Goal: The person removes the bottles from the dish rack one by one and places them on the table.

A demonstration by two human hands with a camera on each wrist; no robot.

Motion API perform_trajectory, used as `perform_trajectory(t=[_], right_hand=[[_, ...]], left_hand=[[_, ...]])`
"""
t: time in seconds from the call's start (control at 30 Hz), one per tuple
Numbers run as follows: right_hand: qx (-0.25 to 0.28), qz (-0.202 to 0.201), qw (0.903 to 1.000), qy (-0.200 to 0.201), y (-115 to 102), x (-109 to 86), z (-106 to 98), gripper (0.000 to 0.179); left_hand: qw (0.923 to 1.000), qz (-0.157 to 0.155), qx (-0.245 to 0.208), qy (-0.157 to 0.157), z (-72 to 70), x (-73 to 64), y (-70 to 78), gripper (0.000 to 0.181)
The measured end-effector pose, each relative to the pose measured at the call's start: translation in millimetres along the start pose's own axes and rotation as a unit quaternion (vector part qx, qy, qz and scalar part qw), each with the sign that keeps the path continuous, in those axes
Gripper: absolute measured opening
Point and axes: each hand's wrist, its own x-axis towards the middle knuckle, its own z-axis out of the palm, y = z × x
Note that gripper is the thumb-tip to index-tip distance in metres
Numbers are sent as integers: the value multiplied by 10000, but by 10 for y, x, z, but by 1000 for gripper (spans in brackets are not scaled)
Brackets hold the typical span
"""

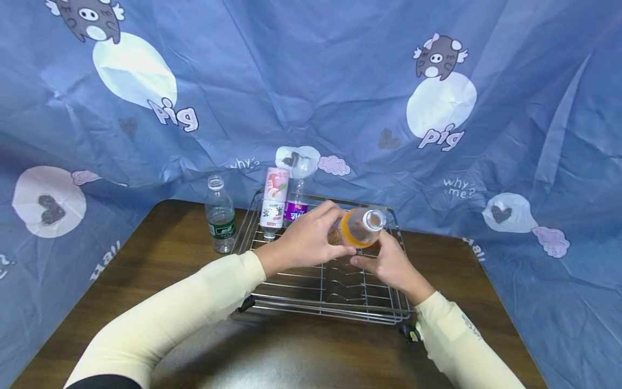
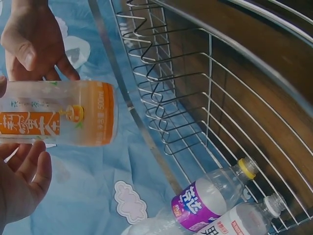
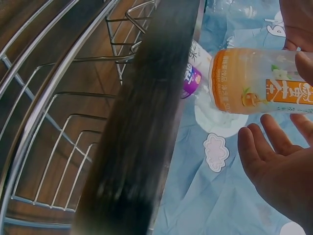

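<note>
Above the wire rack, my left hand (image 1: 311, 235) grips a clear plastic bottle (image 1: 362, 227) with an orange label. The bottle is tilted, its uncapped mouth facing up and toward me, its base toward the rack in both wrist views. My right hand (image 1: 393, 262) is beside the bottle's other side. In the right wrist view its fingers (image 3: 261, 142) are spread near the bottle, and the thumb is apart from it; whether the fingertips touch it is hard to tell. The wire rack (image 1: 323, 316) stands below, its slots bending in waves.
At the rack's left end lie a pink-and-white bottle (image 1: 273, 202), neck down, and a purple-labelled bottle (image 1: 295, 209) with a yellow cap ring. A green-labelled clear bottle (image 1: 221, 221) stands left of the rack on the brown table (image 1: 204, 346). Blue printed cloth (image 1: 301, 81) hangs behind.
</note>
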Motion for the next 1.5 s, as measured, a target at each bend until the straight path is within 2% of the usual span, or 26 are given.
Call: perform_trajectory(t=[0.1, 0.37, 0.5, 0.7, 1.13, 1.3, 1.5], right_hand=[[16, 92, 9999, 79, 0, -1, 7, 69], [182, 28, 9998, 105, 10, 15, 44, 77], [226, 133, 9996, 97, 30, 5, 52, 74], [10, 168, 9997, 179, 42, 7, 35, 68], [-257, 143, 9988, 402, 74, 16, 4, 62], [-289, 219, 9984, 424, 96, 6, -1, 62], [-345, 288, 9977, 507, 93, -10, -28, 63]], left_hand=[[9999, -19, -81, -116, 7, 2, -9, 69], [9986, 305, -95, -415, 48, -1, -55, 68], [9984, 220, -235, -461, 69, -4, -74, 69], [9979, 84, -378, -523, 65, -4, -77, 72], [9975, -215, -376, -552, 83, -31, -101, 71], [9963, -401, -391, -646, 95, -45, -122, 71], [9957, -454, -339, -731, 116, -59, -174, 68]])
